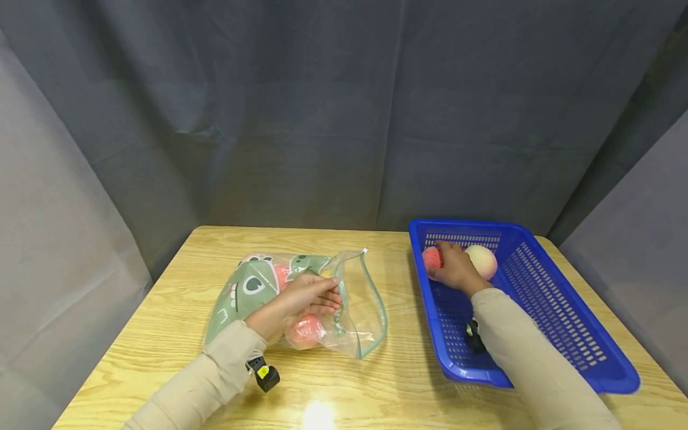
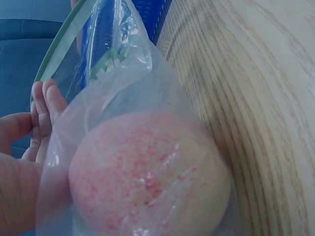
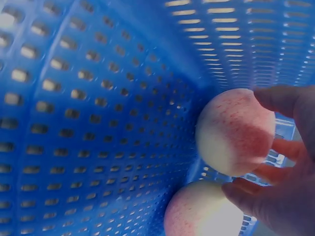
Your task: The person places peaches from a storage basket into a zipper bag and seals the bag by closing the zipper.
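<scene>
A clear zip bag (image 1: 365,298) with a green cartoon print and a green-edged mouth lies on the table, its mouth facing right. My left hand (image 1: 309,298) holds the bag near its mouth, thumb against the fingers. Peaches (image 1: 305,332) show through the film, one large and pinkish peach (image 2: 150,174) close to the left wrist view. Inside the blue basket (image 1: 583,310), my right hand (image 1: 455,269) grips a reddish peach (image 3: 236,132), fingers around its side. Beside that hand sits a paler peach (image 1: 482,261), touching or very near its fingers.
The perforated basket stands at the table's right, its high rim around the right hand and forearm. Wooden tabletop (image 1: 344,382) lies between bag and basket. A dark curtain (image 1: 301,119) hangs behind the table, with pale panels at both sides.
</scene>
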`<state>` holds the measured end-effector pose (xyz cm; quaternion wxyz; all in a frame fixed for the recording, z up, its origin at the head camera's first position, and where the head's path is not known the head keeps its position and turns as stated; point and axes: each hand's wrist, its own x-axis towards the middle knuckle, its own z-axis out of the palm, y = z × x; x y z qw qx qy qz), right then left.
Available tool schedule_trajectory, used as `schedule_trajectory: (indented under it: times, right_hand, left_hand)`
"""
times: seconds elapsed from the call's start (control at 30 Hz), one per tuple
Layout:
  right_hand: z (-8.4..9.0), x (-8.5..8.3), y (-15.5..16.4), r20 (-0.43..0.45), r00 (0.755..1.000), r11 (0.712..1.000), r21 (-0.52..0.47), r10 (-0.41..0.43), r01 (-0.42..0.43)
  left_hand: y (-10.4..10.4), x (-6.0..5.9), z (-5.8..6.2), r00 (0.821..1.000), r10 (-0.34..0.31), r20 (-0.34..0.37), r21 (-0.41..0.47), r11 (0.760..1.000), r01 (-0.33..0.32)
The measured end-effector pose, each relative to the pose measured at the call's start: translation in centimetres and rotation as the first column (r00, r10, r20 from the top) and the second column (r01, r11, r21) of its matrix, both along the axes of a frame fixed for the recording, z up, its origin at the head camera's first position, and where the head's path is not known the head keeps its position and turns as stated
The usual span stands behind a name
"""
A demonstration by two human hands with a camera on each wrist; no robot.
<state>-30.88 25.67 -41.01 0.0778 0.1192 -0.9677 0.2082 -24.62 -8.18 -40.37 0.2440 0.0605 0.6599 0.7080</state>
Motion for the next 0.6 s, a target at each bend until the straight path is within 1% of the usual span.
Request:
schedule_trajectory:
  times: [0.1, 0.2, 0.43, 0.6]
  right_hand:
    - [-0.5, -0.2, 0.0, -0.012, 0.999, 0.999, 0.023, 0.034, -0.033]
    - [-0.9, -0.3, 0.1, -0.013, 0.999, 0.999, 0.036, 0.034, -0.033]
    - [-1.2, -0.6, 0.0, 0.006, 1.000, 0.999, 0.046, -0.013, 0.012]
    - [-1.3, -0.8, 0.0, 0.030, 0.999, 0.997, 0.061, -0.040, 0.038]
  left_hand:
    - [0.0, 0.0, 0.0, 1.000, -0.002, -0.003, -0.003, 1.000, 0.002]
    - [0.0, 0.1, 0.0, 1.000, -0.010, -0.007, -0.004, 1.000, 0.010]
    - [0.0, 0.0, -0.1, 1.000, -0.012, -0.018, -0.007, 1.000, 0.011]
    - [0.0, 0.0, -0.1, 1.000, -0.008, -0.014, -0.005, 1.000, 0.008]
